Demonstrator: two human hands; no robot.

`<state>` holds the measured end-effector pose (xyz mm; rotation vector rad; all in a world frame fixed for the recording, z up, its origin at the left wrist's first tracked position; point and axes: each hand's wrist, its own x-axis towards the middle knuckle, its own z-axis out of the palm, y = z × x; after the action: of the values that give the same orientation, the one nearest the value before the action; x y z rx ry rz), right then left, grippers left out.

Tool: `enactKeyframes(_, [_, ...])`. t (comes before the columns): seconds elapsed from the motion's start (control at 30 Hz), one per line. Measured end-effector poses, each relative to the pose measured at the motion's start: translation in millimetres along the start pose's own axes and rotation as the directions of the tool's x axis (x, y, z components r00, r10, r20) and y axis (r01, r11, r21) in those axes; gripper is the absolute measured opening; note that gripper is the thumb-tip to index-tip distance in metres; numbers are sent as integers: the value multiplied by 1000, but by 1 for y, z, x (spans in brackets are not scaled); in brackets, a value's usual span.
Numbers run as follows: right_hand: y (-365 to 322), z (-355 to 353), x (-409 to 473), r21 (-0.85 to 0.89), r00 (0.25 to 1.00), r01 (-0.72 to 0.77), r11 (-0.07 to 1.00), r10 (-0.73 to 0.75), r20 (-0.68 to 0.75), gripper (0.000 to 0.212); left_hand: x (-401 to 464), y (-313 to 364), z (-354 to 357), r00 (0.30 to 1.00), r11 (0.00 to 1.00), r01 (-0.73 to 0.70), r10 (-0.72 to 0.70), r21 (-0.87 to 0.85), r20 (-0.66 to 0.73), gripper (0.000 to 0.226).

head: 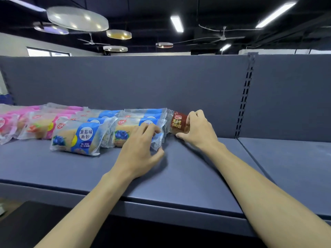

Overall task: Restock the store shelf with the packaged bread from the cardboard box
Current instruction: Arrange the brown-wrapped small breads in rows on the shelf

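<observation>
On the grey-blue shelf (188, 169) lie rows of packaged bread: pink packs (38, 125) at the left and blue blueberry packs (78, 137) in the middle. My left hand (139, 149) grips the right end of a blue bread pack (129, 133), fingers on top and thumb at its lower corner. My right hand (198, 130) holds a small brown bread pack (178, 122) against the shelf's back panel, just right of the blue packs. The cardboard box is out of view.
The shelf's back panel (125, 83) rises behind the packs. A slotted upright (244, 97) and a seam split off the neighbouring shelf section (290, 158) at the right. The shelf's front edge (161, 208) runs below my forearms.
</observation>
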<state>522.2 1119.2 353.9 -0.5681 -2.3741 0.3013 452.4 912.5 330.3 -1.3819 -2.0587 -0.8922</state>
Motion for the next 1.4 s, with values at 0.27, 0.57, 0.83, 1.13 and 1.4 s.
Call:
enactKeyframes(0.27, [-2, 5, -1, -181, 993, 95, 979, -105, -46, 46, 0, 1, 0, 1000, 1000, 6, -6, 14, -4, 34])
enactKeyframes(0.57, [-9, 1, -8, -299, 992, 98, 949, -118, -51, 48, 2, -1, 1, 1000, 1000, 7, -7, 27, 9, 32])
enactKeyframes(0.83, [-15, 1, -8, -275, 971, 207, 939, -232, -60, 49, 1, -1, 1, 1000, 1000, 3, -3, 15, 5, 30])
enactKeyframes(1.13, [-20, 10, -10, -310, 959, 272, 911, -281, 16, 22, 1, -5, 3, 1000, 1000, 5, -5, 2, -7, 30])
enactKeyframes(1.4, [-21, 8, -9, -332, 965, 263, 906, -254, 72, 26, 1, -5, 2, 1000, 1000, 21, -20, 3, -18, 32])
